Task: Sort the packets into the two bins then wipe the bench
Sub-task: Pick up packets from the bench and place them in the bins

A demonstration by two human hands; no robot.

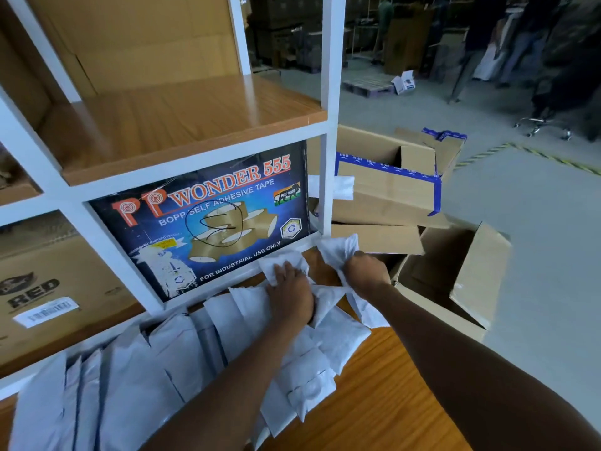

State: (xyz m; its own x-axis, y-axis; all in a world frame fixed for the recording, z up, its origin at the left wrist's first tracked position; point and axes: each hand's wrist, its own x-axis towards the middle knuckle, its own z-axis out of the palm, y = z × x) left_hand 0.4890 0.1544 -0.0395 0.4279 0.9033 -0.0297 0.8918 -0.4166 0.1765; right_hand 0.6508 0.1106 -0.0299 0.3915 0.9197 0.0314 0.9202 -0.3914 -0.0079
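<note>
A heap of white packets point(136, 379) sprawls over the wooden bench point(390, 405), from the lower left of the frame up to its centre, right against the foot of the white shelf frame point(329, 125). The left hand point(291, 292) rests on top of the heap near the centre, fingers spread and fairly straight, pressing on one flat packet point(276, 266) without closing round it. Just to its right, the right hand point(367, 271) is clenched round a crumpled packet point(338, 250), which bunches up out of the fist beside the frame's upright.

Off the bench edge at centre right sits an open carton point(471, 288) with its flaps up (I cannot see what lies inside). Above it in the frame is a carton edged with blue tape point(390, 190), a bit of white showing at its left side.

In the shelf behind the hands stands a dark box printed "Wonder 555" point(201, 216), and at far left a brown carton marked "RED" point(48, 288)
</note>
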